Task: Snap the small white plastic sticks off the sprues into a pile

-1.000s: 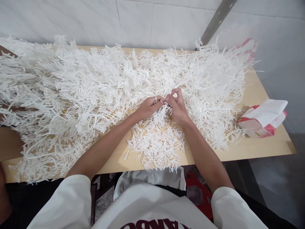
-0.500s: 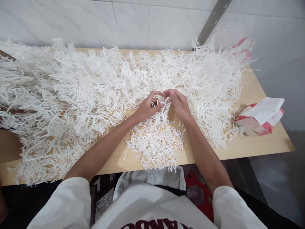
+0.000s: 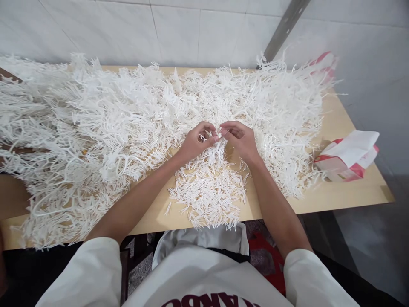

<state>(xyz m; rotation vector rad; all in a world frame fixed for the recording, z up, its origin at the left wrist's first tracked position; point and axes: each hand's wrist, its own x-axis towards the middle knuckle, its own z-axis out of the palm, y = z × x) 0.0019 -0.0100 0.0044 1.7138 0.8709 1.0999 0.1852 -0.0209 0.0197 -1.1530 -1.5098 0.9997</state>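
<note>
My left hand (image 3: 196,143) and my right hand (image 3: 241,140) meet fingertip to fingertip over the middle of a wooden table (image 3: 345,194). Between them they pinch a small white plastic sprue piece (image 3: 220,137), fingers curled round it. A huge tangle of white branched plastic sprues (image 3: 96,128) covers the table from left to right behind the hands. Just in front of the hands lies a lower heap of short white plastic sticks (image 3: 209,192), reaching the near edge.
A white and red plastic bag (image 3: 347,157) lies at the table's right end; another red-striped bag (image 3: 322,64) shows behind the pile. A grey metal bar (image 3: 283,30) leans on the tiled wall. A grey cloth (image 3: 204,238) lies in my lap.
My hands have stayed together over the same spot, fingers reworking their pinch on the white piece. The view shifted slightly.
</note>
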